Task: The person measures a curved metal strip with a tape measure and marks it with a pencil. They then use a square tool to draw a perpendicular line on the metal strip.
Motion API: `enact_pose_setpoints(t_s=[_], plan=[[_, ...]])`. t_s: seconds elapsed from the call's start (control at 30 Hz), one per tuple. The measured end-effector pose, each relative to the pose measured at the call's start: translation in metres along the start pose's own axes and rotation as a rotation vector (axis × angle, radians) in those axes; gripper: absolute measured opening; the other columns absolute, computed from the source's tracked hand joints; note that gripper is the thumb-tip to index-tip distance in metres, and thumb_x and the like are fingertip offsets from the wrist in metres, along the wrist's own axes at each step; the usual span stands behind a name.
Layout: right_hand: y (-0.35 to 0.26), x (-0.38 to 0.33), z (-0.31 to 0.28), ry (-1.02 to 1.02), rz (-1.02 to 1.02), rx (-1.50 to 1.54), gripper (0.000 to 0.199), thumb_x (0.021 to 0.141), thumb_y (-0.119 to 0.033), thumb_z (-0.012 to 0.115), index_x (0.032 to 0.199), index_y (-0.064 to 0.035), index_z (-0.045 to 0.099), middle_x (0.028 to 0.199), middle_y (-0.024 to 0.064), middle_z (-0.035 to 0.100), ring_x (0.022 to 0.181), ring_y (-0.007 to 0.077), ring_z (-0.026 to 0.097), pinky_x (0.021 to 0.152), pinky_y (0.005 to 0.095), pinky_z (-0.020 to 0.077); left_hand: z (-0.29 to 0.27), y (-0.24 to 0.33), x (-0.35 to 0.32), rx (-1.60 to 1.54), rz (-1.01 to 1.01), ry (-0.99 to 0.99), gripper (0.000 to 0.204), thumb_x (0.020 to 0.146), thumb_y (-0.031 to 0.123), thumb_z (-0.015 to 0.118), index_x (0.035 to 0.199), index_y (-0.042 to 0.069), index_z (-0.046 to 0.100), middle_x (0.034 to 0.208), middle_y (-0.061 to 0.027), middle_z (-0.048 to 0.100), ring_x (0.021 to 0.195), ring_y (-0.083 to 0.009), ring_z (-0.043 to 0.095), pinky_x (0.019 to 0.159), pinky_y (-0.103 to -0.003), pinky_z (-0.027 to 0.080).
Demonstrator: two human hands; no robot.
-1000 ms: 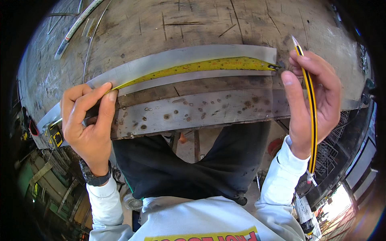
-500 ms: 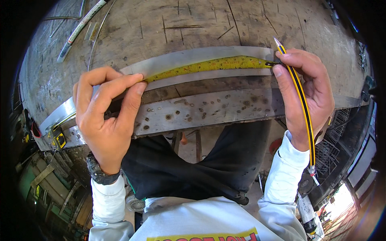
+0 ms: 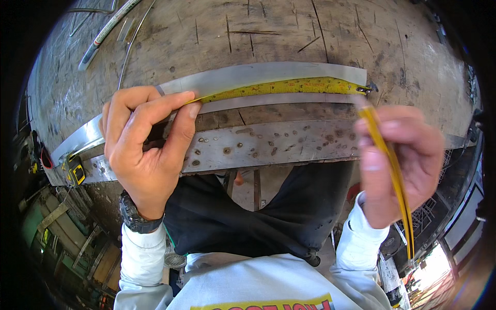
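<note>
Between the thumb and forefinger of my left hand (image 3: 147, 142), the yellow blade of a tape measure (image 3: 279, 88) is pinched. It stretches rightward along a flat, shiny metal strip (image 3: 248, 72), and its hooked end sits at the strip's right end. The yellow-and-black tape case (image 3: 75, 172) rests at the left, by the table edge. My right hand (image 3: 408, 160), blurred by motion, grips a yellow-and-black striped pencil (image 3: 391, 165). Its tip is blurred just below the tape's hook, and whether it touches the strip I cannot tell.
A spotted metal bar (image 3: 279, 145) runs along the near edge of the worn wooden table (image 3: 196, 51). Farther back on the left lie a white marker (image 3: 109, 32) and a thin bent wire (image 3: 135, 44). My legs (image 3: 243, 206) are below the edge.
My right hand has come off the tape's end and drawn nearer to me with the pencil, uncovering the hook. My left hand keeps its pinch on the blade. The whole view has shifted slightly.
</note>
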State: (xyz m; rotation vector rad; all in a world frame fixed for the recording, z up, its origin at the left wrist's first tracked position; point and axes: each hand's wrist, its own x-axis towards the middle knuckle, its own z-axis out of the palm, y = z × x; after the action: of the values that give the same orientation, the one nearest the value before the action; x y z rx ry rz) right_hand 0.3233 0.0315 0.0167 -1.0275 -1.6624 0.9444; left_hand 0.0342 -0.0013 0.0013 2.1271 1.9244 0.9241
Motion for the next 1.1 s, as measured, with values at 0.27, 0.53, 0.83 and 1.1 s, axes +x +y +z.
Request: enact_pose_setpoints(t_s=[0.27, 0.53, 0.83, 1.1], plan=[[0.015, 0.007, 0.018, -0.138, -0.013, -0.053, 0.019, 0.084, 0.010, 0.071, 0.097, 0.0006, 0.059, 0.089, 0.0161, 0.069, 0.068, 0.0114, 0.059, 0.062, 0.0236, 0.0458, 0.001, -0.001, 0.000, 0.005, 0.023, 0.003, 0.025, 0.073, 0.006, 0.089, 0.097, 0.011, 0.082, 0.086, -0.0014, 0.064, 0.080, -0.0184, 0.058, 0.080, -0.033, 0.041], [0.021, 0.009, 0.020, -0.135, -0.090, -0.097, 0.017, 0.083, 0.010, 0.071, 0.093, 0.0004, 0.061, 0.087, 0.0167, 0.070, 0.067, 0.0125, 0.062, 0.062, 0.0242, 0.0492, 0.002, 0.002, 0.000, 0.010, 0.018, -0.005, 0.027, 0.073, 0.005, 0.090, 0.099, 0.011, 0.083, 0.087, -0.0018, 0.063, 0.080, -0.0184, 0.058, 0.078, -0.033, 0.041], [0.018, 0.010, 0.020, -0.136, -0.072, -0.132, 0.017, 0.082, 0.009, 0.073, 0.091, 0.0002, 0.061, 0.086, 0.0158, 0.071, 0.065, 0.0124, 0.062, 0.062, 0.0239, 0.0492, 0.003, 0.002, 0.001, 0.002, 0.026, 0.001, 0.027, 0.073, 0.005, 0.090, 0.098, 0.012, 0.083, 0.087, -0.0013, 0.063, 0.080, -0.0180, 0.057, 0.079, -0.033, 0.041], [0.013, 0.009, 0.017, -0.111, 0.091, 0.011, 0.018, 0.084, 0.007, 0.074, 0.093, 0.0003, 0.059, 0.089, 0.0170, 0.070, 0.069, 0.0128, 0.061, 0.065, 0.0242, 0.0488, 0.003, 0.003, 0.001, 0.003, 0.012, 0.002, 0.026, 0.073, 0.005, 0.090, 0.098, 0.012, 0.083, 0.086, -0.0010, 0.063, 0.080, -0.0178, 0.057, 0.078, -0.033, 0.041]])
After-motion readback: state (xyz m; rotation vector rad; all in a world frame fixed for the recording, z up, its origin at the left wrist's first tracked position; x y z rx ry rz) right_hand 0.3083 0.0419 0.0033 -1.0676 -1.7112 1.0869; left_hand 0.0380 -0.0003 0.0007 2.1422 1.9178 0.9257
